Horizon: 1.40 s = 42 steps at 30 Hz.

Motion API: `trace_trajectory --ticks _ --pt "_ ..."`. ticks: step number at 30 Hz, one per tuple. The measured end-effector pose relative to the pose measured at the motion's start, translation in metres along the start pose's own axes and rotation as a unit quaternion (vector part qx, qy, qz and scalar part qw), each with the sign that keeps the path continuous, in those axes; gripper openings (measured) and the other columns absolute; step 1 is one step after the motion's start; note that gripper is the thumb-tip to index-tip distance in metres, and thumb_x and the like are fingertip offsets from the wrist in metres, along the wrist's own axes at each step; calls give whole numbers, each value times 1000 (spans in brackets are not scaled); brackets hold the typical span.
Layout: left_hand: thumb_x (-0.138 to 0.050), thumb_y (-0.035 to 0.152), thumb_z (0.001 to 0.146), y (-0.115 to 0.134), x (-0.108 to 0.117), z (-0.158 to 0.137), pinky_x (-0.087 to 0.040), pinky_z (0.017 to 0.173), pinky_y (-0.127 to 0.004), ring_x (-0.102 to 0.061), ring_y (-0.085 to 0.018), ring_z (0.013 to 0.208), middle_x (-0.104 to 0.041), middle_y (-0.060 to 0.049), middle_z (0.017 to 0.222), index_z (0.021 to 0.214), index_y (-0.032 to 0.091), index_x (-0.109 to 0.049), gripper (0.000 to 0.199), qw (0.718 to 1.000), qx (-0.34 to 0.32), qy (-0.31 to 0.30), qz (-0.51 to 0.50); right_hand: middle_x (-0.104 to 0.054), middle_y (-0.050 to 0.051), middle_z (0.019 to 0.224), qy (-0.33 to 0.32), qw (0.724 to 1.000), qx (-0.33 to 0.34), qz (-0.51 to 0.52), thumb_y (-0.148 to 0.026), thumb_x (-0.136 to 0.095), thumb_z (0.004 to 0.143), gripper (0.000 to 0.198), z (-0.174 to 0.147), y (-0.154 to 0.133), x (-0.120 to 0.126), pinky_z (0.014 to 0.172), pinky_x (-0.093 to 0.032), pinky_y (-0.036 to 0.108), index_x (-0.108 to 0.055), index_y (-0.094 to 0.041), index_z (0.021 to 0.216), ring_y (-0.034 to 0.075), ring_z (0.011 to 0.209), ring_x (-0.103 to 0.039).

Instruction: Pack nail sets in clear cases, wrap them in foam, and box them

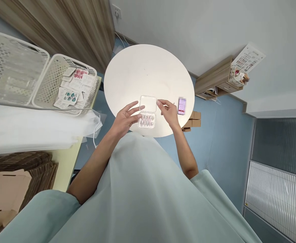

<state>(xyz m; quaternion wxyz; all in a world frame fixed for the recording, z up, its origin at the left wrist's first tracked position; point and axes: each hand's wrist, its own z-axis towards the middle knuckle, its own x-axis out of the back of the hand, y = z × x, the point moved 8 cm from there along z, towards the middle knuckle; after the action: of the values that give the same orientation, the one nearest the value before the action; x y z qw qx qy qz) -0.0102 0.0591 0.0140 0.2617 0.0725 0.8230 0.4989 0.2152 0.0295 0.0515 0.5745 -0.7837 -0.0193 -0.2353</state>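
A small clear plastic case [147, 127] lies unfolded on the white round table [148, 67]. Press-on nails [147, 120] in two rows, shiny and pale, fill its lower half. Its lid [148, 103] is flipped back on the far side. My left hand [125, 118] is at the case's left side with fingers spread, the thumb and a fingertip at its edge near the hinge. On the other side, my right hand [170, 113] has its thumb and forefinger pinched together at the lid's right edge. Whether the lid is gripped firmly is too small to tell.
A phone [181, 106] lies right of my right hand. Left of the table stand two white baskets [40, 88], one holding cards and nail sets [71, 97]. White plastic sheeting [36, 130] and flattened cardboard boxes [8, 192] are nearer me. Small brown boxes [195, 119] sit beyond the table's right edge.
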Motion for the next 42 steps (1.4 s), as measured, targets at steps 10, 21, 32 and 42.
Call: trace_trajectory --ticks 10,21,32,42 --pt "-96 42 78 -7 36 -19 -65 105 -50 -73 -36 131 -73 -18 147 155 25 -62 86 998 32 37 -35 -77 3 105 -32 999 15 31 -77 -69 94 57 18 -20 -51 61 -55 25 -78 -23 108 11 71 -61" --pt "-93 50 85 -7 58 -24 -61 113 -50 -74 -34 131 -79 -18 137 150 19 -63 78 994 22 75 -75 -73 3 110 -52 994 99 20 -71 -72 98 45 -32 -66 -53 66 -55 28 -80 -28 107 12 73 -59" --pt "-82 49 95 3 56 -20 -61 112 -47 -74 -32 132 -72 -19 148 147 19 -66 62 997 10 55 -59 -68 4 110 -59 993 99 -5 -66 -75 98 39 -85 -47 -62 65 -51 29 -82 -29 108 12 75 -59" --pt "-88 42 87 5 49 -15 -63 110 -47 -68 -35 140 -68 -19 154 149 21 -67 68 999 -1 42 -30 -74 1 103 -33 999 -8 31 -66 -89 82 53 -89 -19 -57 65 -52 28 -72 -28 115 12 68 -59"
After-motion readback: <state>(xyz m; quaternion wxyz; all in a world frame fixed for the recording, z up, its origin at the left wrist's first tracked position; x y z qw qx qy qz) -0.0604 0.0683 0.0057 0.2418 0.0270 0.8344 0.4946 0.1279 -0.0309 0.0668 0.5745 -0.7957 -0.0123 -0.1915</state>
